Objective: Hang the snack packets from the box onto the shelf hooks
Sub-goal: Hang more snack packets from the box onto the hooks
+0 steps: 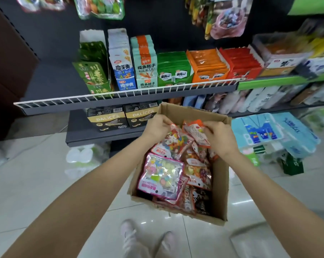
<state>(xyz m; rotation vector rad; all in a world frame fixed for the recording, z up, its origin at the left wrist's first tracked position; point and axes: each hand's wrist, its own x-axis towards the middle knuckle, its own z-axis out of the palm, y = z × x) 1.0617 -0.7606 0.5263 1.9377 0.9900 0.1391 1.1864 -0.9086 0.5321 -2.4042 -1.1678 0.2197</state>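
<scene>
Head view: a pink packet (pixel 162 175) is being shown lying atop others in the cardboard box (pixel 220 185) on the floor. Farther in, a red packet (pixel 176 140) is being pinched by the left hand (pixel 157 127), an orange packet (pixel 195 132) by the right hand (pixel 220 137), below the shelf (pixel 120 94).
</scene>
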